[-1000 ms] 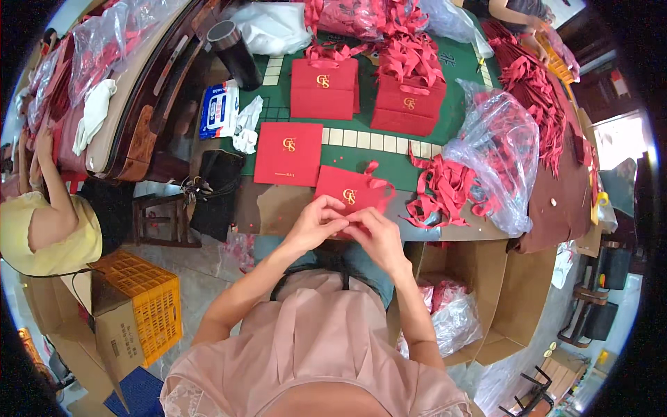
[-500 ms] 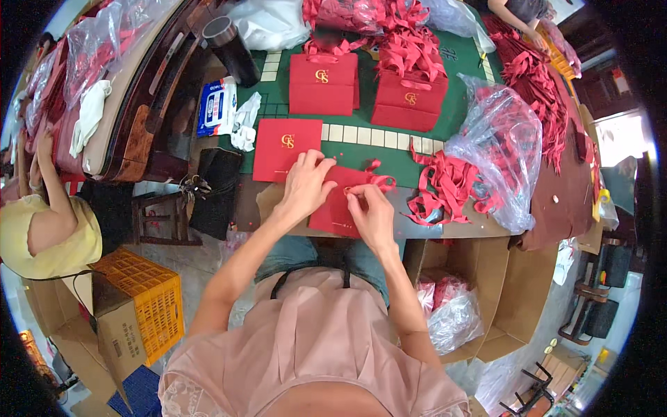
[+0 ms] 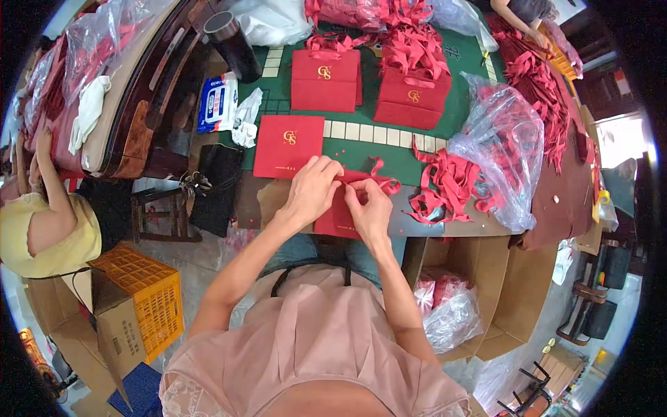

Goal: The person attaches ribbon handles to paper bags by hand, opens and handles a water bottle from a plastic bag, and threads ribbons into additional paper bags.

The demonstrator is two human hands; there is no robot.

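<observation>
Counter space (image 3: 401, 165) is covered in green, crossed by a row of pale rectangles, with a grey-brown strip along the near edge. Across that strip a flat red paper bag (image 3: 337, 222) with a red ribbon handle (image 3: 391, 185) is laid, partly covered by both hands. Its upper part is reached by the bent fingers of the left hand (image 3: 314, 186); the thumb and forefinger of the right hand (image 3: 368, 205) are brought close together there. Whether either grip is closed on anything cannot be told, the fingertips being partly hidden.

Just to the left, a second flat red bag with a gold emblem (image 3: 290, 147) is placed. Loose red ribbons (image 3: 448, 186) are heaped to the right, beside a clear plastic bag (image 3: 513, 149). A black cylindrical flask (image 3: 233, 50) is stood at the back left. Below, an open brown cardboard box (image 3: 495, 288) is partly filled. Across the room, a yellow-topped person (image 3: 52, 233) is seen near an orange plastic crate (image 3: 158, 302).
</observation>
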